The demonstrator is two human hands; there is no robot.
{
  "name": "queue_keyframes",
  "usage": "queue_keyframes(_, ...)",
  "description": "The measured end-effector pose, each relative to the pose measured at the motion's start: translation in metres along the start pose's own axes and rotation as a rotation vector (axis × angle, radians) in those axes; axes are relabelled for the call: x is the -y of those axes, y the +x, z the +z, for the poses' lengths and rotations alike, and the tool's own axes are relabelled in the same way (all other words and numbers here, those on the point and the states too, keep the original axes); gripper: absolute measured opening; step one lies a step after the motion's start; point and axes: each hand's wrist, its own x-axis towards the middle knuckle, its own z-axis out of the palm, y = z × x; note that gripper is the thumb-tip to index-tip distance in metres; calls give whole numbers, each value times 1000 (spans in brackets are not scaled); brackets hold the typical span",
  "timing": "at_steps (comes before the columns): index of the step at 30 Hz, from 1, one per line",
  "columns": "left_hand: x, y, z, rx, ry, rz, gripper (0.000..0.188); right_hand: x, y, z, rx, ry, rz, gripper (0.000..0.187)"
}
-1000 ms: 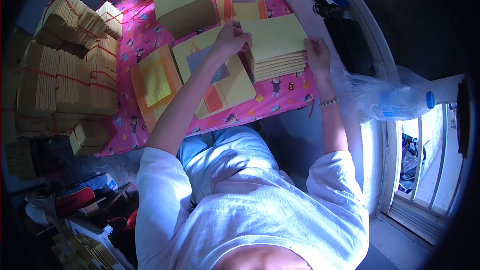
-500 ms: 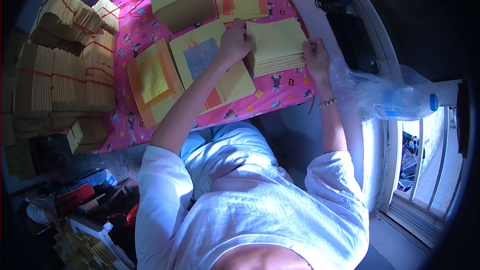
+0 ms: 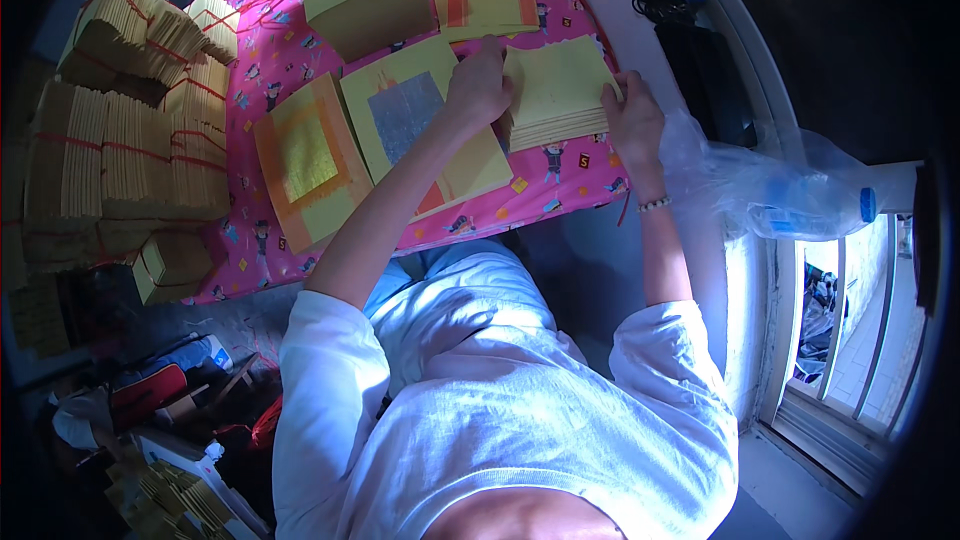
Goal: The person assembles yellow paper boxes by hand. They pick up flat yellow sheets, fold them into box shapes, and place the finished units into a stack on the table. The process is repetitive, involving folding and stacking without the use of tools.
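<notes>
A thick stack of plain yellow joss paper (image 3: 560,85) lies on the pink patterned cloth, its layered edges facing me. My left hand (image 3: 480,88) is closed at the stack's left edge. Against the right edge, my right hand (image 3: 632,120) has its fingers curled round the near corner, a beaded bracelet on the wrist. Under my left forearm is a stack with a silver foil square (image 3: 405,115), partly hidden by the arm. Left of it lies a stack with a gold foil square (image 3: 308,155) in an orange border.
Behind stand a tall block of yellow paper (image 3: 368,5) and a silver-and-orange stack (image 3: 485,0). Bundles tied with red string (image 3: 135,155) are piled along the left of the cloth (image 3: 540,185). To the right, a clear plastic bag (image 3: 740,175) hangs near a barred window (image 3: 850,310).
My left hand has shifted slightly right along the stack's edge. The right hand's fingers have moved a little and curl more over the corner. The stack sits almost where it was.
</notes>
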Motion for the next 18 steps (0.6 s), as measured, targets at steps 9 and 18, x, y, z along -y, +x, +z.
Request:
queue_keyframes(9, -3, -1, -2, -3, 13, -8, 41, 33, 14, -8, 6, 36, -170, 24)
queue_keyframes(18, -8, -3, -5, 17, -86, -58, 47, 33, 2, 15, 162, -81, -196, 39)
